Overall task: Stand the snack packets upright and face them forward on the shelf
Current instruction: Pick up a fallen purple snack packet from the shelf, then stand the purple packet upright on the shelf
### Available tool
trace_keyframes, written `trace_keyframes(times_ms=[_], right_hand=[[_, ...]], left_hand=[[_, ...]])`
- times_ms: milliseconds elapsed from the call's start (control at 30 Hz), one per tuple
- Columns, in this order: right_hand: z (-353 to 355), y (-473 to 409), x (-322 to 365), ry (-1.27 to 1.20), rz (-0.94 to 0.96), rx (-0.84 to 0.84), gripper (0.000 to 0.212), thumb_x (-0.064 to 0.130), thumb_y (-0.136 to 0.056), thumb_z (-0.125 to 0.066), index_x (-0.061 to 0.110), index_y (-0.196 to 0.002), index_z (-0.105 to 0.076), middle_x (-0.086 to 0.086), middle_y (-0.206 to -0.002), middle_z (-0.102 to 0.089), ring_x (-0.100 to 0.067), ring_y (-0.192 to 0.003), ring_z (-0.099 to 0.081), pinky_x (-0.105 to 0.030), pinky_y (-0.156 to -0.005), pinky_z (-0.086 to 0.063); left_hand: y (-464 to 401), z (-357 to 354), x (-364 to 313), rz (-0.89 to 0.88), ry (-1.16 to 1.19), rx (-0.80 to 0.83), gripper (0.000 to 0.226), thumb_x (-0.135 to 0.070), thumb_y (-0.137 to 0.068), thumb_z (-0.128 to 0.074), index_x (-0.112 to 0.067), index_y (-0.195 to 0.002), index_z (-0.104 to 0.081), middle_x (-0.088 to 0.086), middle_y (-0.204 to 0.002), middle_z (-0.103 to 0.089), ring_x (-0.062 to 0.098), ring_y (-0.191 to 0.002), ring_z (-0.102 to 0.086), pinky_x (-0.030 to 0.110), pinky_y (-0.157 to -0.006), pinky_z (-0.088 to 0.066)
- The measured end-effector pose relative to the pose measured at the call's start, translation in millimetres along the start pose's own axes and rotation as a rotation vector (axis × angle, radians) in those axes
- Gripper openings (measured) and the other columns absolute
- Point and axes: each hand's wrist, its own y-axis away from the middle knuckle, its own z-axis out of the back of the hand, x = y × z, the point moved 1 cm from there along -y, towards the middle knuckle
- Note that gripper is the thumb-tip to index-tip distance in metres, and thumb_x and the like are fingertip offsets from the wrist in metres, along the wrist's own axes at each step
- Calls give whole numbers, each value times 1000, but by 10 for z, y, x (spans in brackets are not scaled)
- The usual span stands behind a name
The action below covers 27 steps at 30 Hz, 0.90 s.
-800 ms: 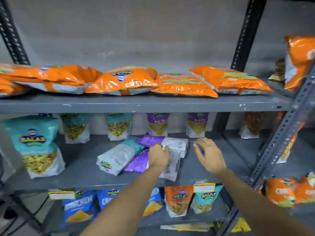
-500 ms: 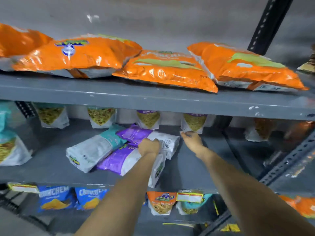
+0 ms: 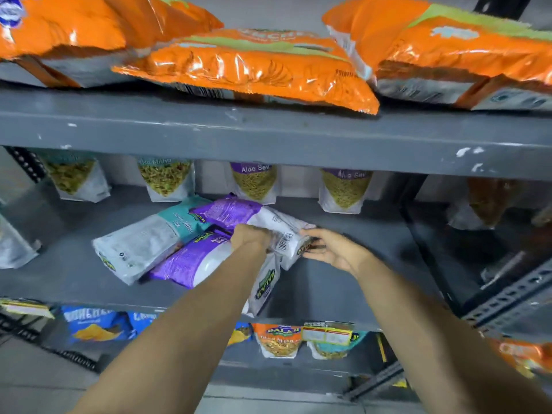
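Observation:
A heap of fallen snack packets lies on the middle shelf (image 3: 343, 282). A purple and white packet (image 3: 236, 212) lies on top, back side up with its barcode showing. My left hand (image 3: 249, 237) is closed on its middle, and my right hand (image 3: 331, 248) holds its white lower end from the right. Under it lie another purple packet (image 3: 185, 261), a teal and white packet (image 3: 143, 246) to the left, and a white packet (image 3: 265, 286) hanging over the shelf's front edge. Upright Aloo Sev packets (image 3: 255, 182) (image 3: 345, 189) stand at the back.
Two upright teal mix packets (image 3: 165, 179) (image 3: 74, 177) stand at the back left. Large orange bags (image 3: 254, 65) lie flat on the top shelf, just above my hands. A slanted steel upright (image 3: 507, 297) stands at the right. More packets stand on the lower shelf (image 3: 279, 339).
The view has moved closer to the shelf. My right hand came from the back of the shelf to the top purple packet's white end; my left hand stays on the heap.

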Motion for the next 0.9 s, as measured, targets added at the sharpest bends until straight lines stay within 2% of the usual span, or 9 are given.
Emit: trace_keyframes(times_ms=[100, 233, 367, 433, 500, 600, 700, 800, 900], right_hand=[[118, 146, -122, -81, 27, 21, 43, 9, -83, -76, 1, -122, -61, -15, -103, -73, -22, -76, -77, -28, -65, -61], [289, 401, -314, -147, 39, 53, 58, 1, -81, -75, -6, -134, -51, -22, -123, -68, -30, -93, -75, -34, -74, -62], [529, 703, -475, -156, 109, 168, 56, -7, -75, -71, 0, -129, -57, -21, -123, -70, -35, -107, -71, -37, -82, -60], [665, 815, -486, -102, 196, 185, 59, -10, -72, -70, 2, -128, -59, -18, -123, -71, -31, -111, -70, -33, -83, -59], [775, 846, -469, -19, 299, 102, 62, -19, -71, -67, 5, -127, -59, -15, -120, -73, -27, -108, -70, -30, -81, -58], [905, 811, -456, 164, 434, -95, 68, -19, -66, -74, 17, -122, -56, -4, -118, -73, -20, -110, -67, -27, -85, -55], [1009, 741, -514, 300, 465, -183, 78, -10, -64, -82, 17, -129, -50, -2, -130, -66, -14, -118, -62, -34, -96, -51], [1096, 723, -567, 242, 448, -167, 91, -18, -62, -81, 16, -137, -43, -5, -134, -64, -21, -127, -58, -45, -105, -48], [1160, 755, -435, 184, 479, -41, 97, -8, -58, -85, 22, -139, -42, -1, -134, -66, -17, -125, -61, -39, -102, -51]], left_hand=[[138, 20, 56, -31, -32, -24, 38, -31, -67, -87, -6, -90, -70, 13, -104, -75, 27, -98, -70, 26, -73, -48], [349, -13, 168, -117, 83, 3, 29, -17, -61, -90, -9, -74, -66, 16, -98, -75, 30, -98, -70, 34, -84, -52], [578, -132, 292, -291, 236, 78, 42, -3, -64, -85, -14, -101, -67, 1, -88, -71, 24, -91, -71, 38, -90, -55], [655, -222, 329, -375, 242, 115, 39, -2, -67, -84, -25, -88, -61, -8, -82, -69, 13, -73, -67, 32, -80, -56], [668, -333, 340, -473, 250, 174, 38, 3, -68, -82, -26, -80, -59, -12, -78, -65, -1, -62, -60, 23, -69, -54], [629, -490, 312, -589, 257, 252, 36, 16, -71, -73, -14, -90, -65, -8, -79, -65, -11, -64, -59, 9, -68, -51], [558, -596, 275, -624, 248, 338, 37, 23, -71, -68, 0, -101, -66, 1, -85, -67, 2, -75, -64, 22, -79, -53], [612, -614, 168, -661, 283, 430, 41, 6, -71, -80, -5, -107, -65, 4, -100, -73, 20, -98, -69, 34, -90, -56], [679, -542, -90, -722, 388, 484, 27, -7, -80, -77, -19, -103, -69, -12, -88, -78, 0, -82, -71, 14, -74, -54]])
